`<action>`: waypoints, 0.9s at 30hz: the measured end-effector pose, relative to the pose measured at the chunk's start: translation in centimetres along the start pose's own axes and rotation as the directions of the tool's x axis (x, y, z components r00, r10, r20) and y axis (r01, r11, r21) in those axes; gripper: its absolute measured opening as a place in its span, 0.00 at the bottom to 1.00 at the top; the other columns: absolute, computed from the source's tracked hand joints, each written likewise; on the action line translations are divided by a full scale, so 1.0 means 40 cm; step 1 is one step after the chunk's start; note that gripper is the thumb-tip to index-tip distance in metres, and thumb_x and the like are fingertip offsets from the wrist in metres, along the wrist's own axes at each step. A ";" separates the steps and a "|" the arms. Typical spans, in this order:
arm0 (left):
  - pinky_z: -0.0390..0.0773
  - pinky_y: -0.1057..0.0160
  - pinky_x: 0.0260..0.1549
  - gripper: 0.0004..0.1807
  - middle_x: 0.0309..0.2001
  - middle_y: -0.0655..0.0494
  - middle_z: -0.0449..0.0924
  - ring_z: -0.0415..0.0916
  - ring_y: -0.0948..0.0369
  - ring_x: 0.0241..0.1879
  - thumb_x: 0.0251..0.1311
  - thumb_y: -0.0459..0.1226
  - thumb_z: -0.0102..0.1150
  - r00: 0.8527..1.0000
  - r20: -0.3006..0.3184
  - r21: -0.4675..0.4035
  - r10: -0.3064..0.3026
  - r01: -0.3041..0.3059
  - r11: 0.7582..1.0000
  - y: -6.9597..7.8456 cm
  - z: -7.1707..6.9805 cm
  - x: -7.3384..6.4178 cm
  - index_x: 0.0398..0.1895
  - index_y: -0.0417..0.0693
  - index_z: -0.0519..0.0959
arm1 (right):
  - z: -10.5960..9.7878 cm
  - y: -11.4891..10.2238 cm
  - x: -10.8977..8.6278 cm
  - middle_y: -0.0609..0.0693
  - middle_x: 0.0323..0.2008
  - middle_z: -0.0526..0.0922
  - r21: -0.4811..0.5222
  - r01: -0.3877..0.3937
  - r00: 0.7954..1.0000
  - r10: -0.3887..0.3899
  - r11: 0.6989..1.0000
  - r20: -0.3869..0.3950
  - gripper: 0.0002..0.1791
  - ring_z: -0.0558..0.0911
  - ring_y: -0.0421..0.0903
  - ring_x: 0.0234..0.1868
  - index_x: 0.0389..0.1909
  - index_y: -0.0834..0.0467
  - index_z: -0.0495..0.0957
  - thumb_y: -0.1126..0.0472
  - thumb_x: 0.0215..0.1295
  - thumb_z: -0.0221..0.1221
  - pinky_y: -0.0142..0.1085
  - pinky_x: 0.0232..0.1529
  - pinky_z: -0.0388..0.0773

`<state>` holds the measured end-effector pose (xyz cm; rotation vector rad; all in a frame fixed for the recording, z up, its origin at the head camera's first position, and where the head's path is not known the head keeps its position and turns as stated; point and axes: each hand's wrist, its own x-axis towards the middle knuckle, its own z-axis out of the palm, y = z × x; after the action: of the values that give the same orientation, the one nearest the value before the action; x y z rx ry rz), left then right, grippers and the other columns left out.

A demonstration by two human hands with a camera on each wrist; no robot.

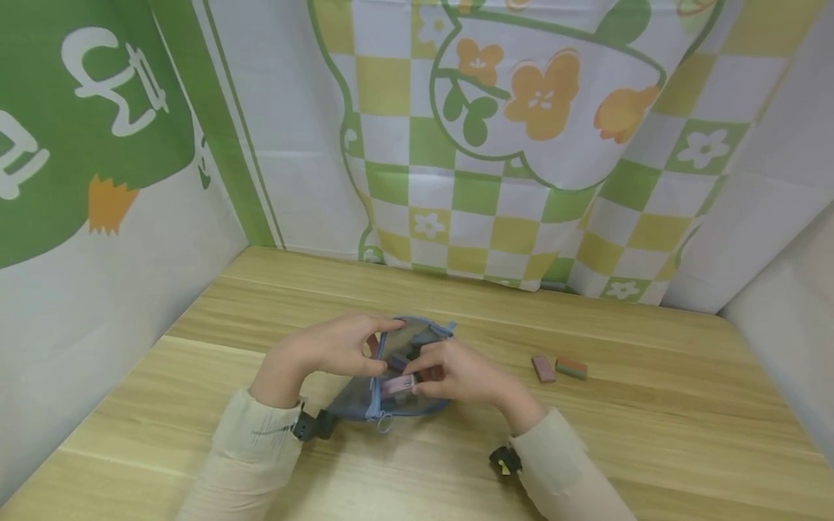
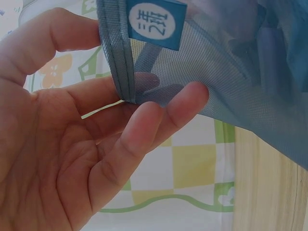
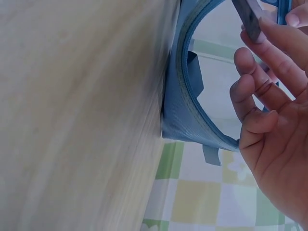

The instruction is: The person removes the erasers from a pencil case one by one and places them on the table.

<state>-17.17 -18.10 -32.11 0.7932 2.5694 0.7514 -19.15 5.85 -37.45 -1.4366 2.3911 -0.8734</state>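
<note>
A blue-grey mesh zipper pouch (image 1: pixel 352 399) lies on the table with its mouth spread apart. My left hand (image 1: pixel 329 344) grips the pouch's zipper edge; the left wrist view shows that edge between thumb and fingers, beside a blue tag (image 2: pixel 174 24) with white print. At the opening, my right hand (image 1: pixel 459 373) pinches a pale pink eraser (image 1: pixel 395 386) between thumb and fingertips. In the right wrist view the eraser (image 3: pixel 248 19) looks dark and is partly cut off. Other dark shapes inside the pouch are blurred by the mesh.
To the right on the wooden table (image 1: pixel 651 412) lie a pink eraser (image 1: pixel 543 369) and an orange-and-green eraser (image 1: pixel 571 367), close together. A zipper pull ring (image 1: pixel 385 422) hangs at the pouch's near side. A checked, flowered curtain (image 1: pixel 456 188) hangs along the table's back edge.
</note>
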 end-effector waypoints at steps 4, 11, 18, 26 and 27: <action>0.73 0.66 0.23 0.40 0.51 0.48 0.80 0.76 0.60 0.35 0.56 0.38 0.60 1.000 0.003 0.001 -0.005 0.005 1.000 -0.002 0.001 -0.001 0.74 0.39 0.62 | -0.002 -0.002 -0.007 0.44 0.31 0.80 0.024 -0.029 1.000 0.029 0.999 0.000 0.16 0.73 0.33 0.29 0.52 0.61 0.84 0.61 0.65 0.63 0.27 0.32 0.76; 0.74 0.66 0.24 0.40 0.52 0.47 0.80 0.75 0.61 0.35 0.56 0.37 0.60 1.000 0.004 0.003 -0.002 0.002 1.000 -0.004 -0.001 -0.001 0.74 0.39 0.62 | -0.003 -0.002 -0.015 0.43 0.32 0.80 0.053 -0.063 0.998 0.063 0.997 -0.003 0.17 0.73 0.34 0.29 0.53 0.60 0.84 0.60 0.66 0.63 0.29 0.33 0.76; 0.76 0.66 0.27 0.39 0.66 0.43 0.72 0.76 0.62 0.39 0.57 0.37 0.61 1.000 0.000 -0.002 0.011 -0.011 1.000 -0.005 0.002 0.001 0.73 0.37 0.63 | -0.007 -0.008 -0.027 0.42 0.32 0.80 0.067 -0.086 0.996 0.087 0.994 -0.016 0.17 0.73 0.35 0.29 0.54 0.59 0.84 0.59 0.66 0.63 0.30 0.32 0.76; 0.75 0.66 0.26 0.39 0.58 0.44 0.77 0.75 0.63 0.36 0.56 0.36 0.61 1.000 0.002 0.002 0.024 -0.024 1.000 -0.004 -0.003 0.001 0.73 0.35 0.63 | -0.007 -0.012 -0.036 0.42 0.32 0.79 0.058 -0.069 0.997 0.071 0.996 -0.031 0.17 0.73 0.35 0.29 0.54 0.59 0.84 0.59 0.66 0.63 0.30 0.31 0.76; 0.75 0.67 0.26 0.39 0.57 0.44 0.78 0.75 0.63 0.36 0.56 0.36 0.61 1.000 0.001 0.006 0.027 -0.027 1.000 -0.004 -0.003 0.001 0.73 0.35 0.63 | -0.007 -0.011 -0.037 0.42 0.32 0.79 0.054 -0.062 0.997 0.064 0.997 -0.033 0.17 0.73 0.35 0.29 0.54 0.59 0.84 0.59 0.66 0.63 0.29 0.31 0.75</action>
<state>-17.32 -18.24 -32.11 0.8320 2.5660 0.7511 -18.22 7.08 -37.14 -1.3297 2.4050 -0.9467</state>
